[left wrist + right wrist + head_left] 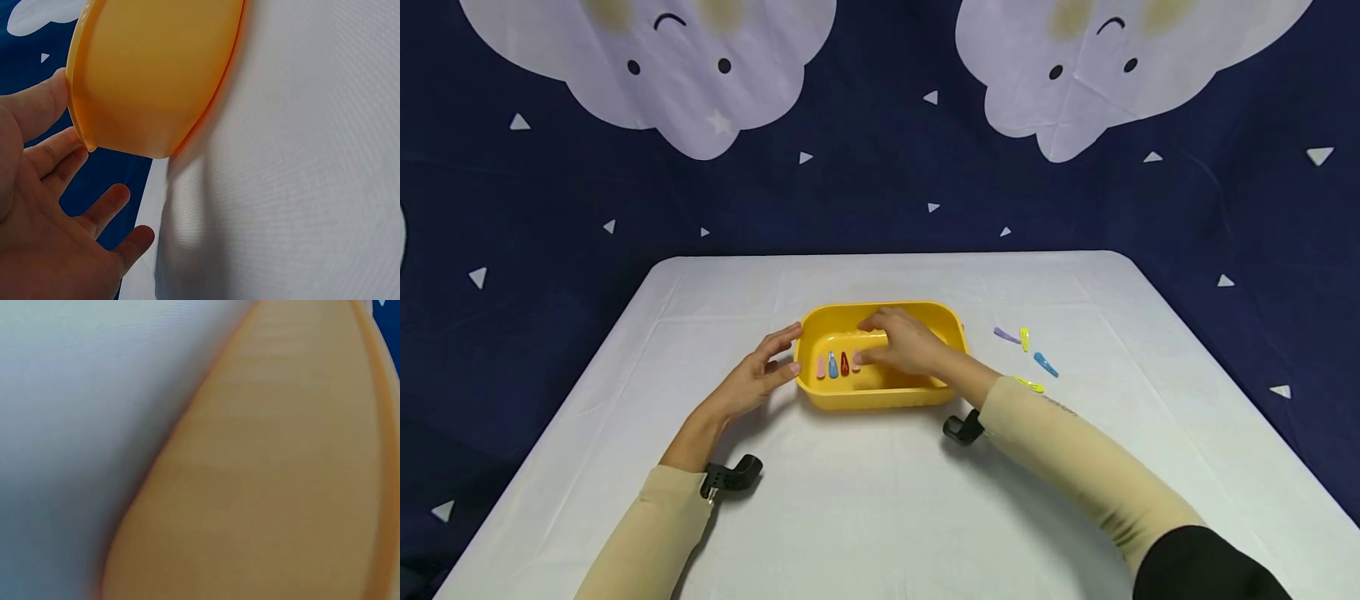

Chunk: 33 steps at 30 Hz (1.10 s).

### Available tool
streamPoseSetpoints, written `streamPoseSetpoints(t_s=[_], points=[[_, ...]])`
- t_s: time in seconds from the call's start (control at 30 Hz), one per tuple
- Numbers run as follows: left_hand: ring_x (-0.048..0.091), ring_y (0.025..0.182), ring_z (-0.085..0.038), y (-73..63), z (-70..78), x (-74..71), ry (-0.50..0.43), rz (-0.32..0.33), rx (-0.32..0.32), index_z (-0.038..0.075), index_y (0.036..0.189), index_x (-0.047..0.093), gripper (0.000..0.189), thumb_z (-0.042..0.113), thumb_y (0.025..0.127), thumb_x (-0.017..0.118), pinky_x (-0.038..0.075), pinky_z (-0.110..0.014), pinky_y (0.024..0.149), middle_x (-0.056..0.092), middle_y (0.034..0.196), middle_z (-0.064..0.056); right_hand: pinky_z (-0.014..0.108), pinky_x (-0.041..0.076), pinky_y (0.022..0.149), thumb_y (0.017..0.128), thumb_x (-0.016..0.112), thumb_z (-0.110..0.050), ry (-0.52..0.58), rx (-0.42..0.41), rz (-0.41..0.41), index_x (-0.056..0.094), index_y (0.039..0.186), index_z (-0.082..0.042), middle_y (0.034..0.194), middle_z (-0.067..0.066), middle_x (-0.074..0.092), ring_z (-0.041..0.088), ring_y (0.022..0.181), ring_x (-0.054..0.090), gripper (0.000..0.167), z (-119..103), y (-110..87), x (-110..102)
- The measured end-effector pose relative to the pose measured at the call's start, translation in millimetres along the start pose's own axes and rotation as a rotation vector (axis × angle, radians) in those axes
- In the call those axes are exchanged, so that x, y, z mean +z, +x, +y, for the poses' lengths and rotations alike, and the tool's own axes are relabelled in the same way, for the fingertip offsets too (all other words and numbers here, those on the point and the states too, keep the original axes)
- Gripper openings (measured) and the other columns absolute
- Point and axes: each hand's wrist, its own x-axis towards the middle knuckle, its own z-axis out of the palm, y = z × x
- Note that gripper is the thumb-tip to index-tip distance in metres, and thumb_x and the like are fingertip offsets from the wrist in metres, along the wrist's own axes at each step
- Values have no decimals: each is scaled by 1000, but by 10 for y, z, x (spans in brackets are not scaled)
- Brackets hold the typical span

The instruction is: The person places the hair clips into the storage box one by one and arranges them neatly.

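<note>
A yellow plastic basket (pixel 880 400) sits on the table. Inside it, a pink hair clip (pixel 821 367), a blue hair clip (pixel 832 365) and a red hair clip (pixel 845 364) stand in a row. Beside them lies another pinkish clip (pixel 856 367), partly hidden under the right thumb. My right hand (pixel 910 343) reaches into the basket over that clip, thumb and forefinger apart. With fingers spread, my left hand (pixel 752 379) touches the basket's left rim; the left wrist view shows the thumb against the basket edge. The right wrist view shows only the basket's outer wall (pixel 262 456).
To the right of the basket, a purple clip (pixel 1007 336), a yellow clip (pixel 1024 338), a blue clip (pixel 1046 364) and a second yellow clip (pixel 1029 385) lie on the white tablecloth (pixel 850 500). A dark blue cloud-patterned cloth (pixel 880 200) hangs behind.
</note>
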Motion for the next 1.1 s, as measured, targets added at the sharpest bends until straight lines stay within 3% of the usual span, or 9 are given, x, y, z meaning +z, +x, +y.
streamPoseSetpoints(t_s=[0.3,0.77,1.1], points=[[20,142,-39,-4,-8,-2,-12,1,-13,10,147,32,58,18,95,57,21,-57,115,19,158,-10,41,39,108,83,70,-41,42,-63,37,58,128,-9,124,7,58,24,119,47,57,22,-90,-194],[20,142,-37,9,-33,2,-5,-2,-25,13,147,33,58,19,95,56,20,-57,116,19,158,-7,44,43,102,82,69,-46,84,-43,134,57,129,-15,124,3,57,25,118,50,58,112,-340,-531],[20,143,-37,11,-29,-3,-12,-3,-42,13,148,32,59,21,95,57,19,-57,116,19,158,-5,44,45,99,81,71,-42,97,-33,253,58,128,-17,124,2,58,27,116,52,54,283,-542,-691]])
